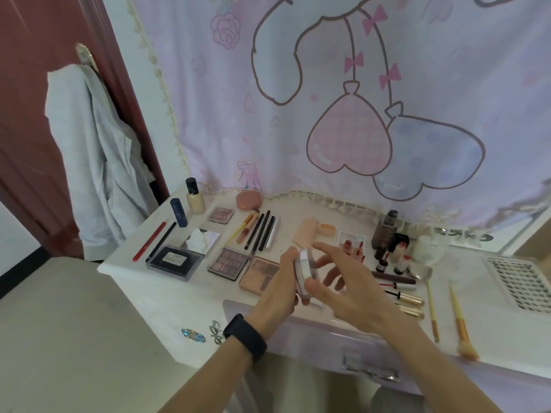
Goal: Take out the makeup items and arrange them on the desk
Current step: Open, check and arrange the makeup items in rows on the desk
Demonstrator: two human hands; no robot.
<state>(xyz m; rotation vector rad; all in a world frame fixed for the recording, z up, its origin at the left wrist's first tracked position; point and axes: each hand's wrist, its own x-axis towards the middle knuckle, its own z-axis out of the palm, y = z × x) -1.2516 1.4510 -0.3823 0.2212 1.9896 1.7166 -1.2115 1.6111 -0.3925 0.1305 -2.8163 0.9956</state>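
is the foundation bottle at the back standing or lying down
Upright: the foundation bottle stands on its base on the desk, black cap on top.

Round compact (304,271), its face out of sight; white perforated tray (524,284) partly beyond the right edge

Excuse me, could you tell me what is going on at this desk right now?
A person is setting out makeup on a white desk. Both hands hold a round compact just above it: the left hand grips its left side, and the right hand has its thumb on the near edge with its fingers spread behind. Eyeshadow palettes, pencils, a foundation bottle and brushes already lie or stand on the desk.
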